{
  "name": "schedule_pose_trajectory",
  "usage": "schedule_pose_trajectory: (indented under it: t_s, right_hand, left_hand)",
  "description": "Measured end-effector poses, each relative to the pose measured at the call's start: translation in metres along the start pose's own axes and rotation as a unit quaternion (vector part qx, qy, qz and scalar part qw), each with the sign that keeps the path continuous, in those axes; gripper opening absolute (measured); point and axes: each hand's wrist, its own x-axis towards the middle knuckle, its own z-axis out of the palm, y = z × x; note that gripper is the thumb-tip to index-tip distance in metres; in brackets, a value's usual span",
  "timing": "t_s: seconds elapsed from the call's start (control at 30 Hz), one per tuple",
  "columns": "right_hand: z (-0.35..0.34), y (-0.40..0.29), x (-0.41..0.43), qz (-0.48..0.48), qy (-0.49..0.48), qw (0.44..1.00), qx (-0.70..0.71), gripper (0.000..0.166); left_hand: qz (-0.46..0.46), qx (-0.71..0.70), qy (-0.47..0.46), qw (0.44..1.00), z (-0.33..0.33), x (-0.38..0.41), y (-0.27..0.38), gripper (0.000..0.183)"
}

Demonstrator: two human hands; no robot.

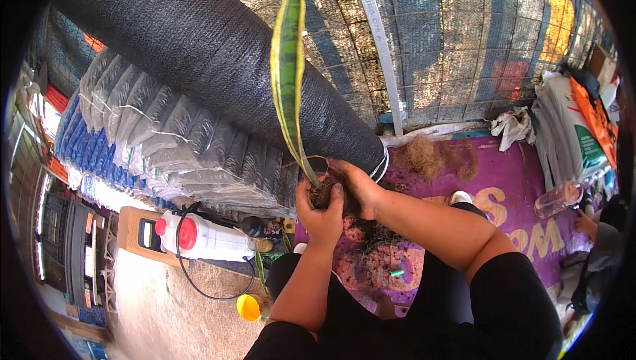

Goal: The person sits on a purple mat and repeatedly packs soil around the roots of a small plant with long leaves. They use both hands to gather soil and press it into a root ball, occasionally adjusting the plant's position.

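A snake plant leaf (288,67), green with yellow margins, stands nearly upright above my hands. At its base is a dark, fibrous root ball (323,195). My left hand (319,216) cups the root ball from the near left side, thumb up against it. From the right, my right hand (357,186) curls around its far side, and its fingertips are partly hidden. A thin loop of fibre or wire (318,158) arcs near the leaf's base. Below the hands, loose dark soil (375,233) lies scattered on a purple printed sheet (526,161).
Tan coconut fibre (425,157) lies on the sheet beyond my right arm. A large black mesh roll (223,52) leans across the far left, beside stacked plastic bags (184,136). A white pressure sprayer (213,236) and a yellow cup (248,307) are at left. Another person's hand (586,224) shows at right, near a clear bottle (556,201).
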Motion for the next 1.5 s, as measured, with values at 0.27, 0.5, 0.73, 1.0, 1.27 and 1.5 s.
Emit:
schedule_pose_trajectory:
  t_s: [0.27,0.5,0.73,1.0,1.27,1.5]
  right_hand:
    - [-0.020,0.020,0.026,-0.117,0.065,0.987,-0.084,0.033]
    - [-0.032,0.023,0.034,-0.154,0.023,0.987,-0.043,0.036]
    - [-0.022,0.029,0.036,-0.130,0.021,0.990,-0.041,0.034]
    - [-0.004,0.038,0.026,-0.308,0.006,0.910,-0.279,0.035]
    - [-0.001,0.025,0.004,-0.637,0.009,0.497,-0.589,0.062]
    - [-0.010,0.032,0.014,-0.668,-0.032,0.501,-0.550,0.034]
  left_hand:
    - [0.104,0.047,-0.029,0.993,0.005,-0.002,-0.012,0.034]
    - [0.189,0.114,-0.054,0.974,0.006,0.005,-0.020,0.032]
    - [0.169,0.147,-0.009,0.975,-0.008,0.005,-0.022,0.047]
    - [-0.011,-0.035,0.062,0.997,-0.023,0.016,0.006,0.022]
    - [-0.218,-0.373,0.045,0.901,-0.029,0.017,-0.010,0.032]
    - [-0.179,-0.371,0.051,0.910,-0.016,0.002,-0.022,0.025]
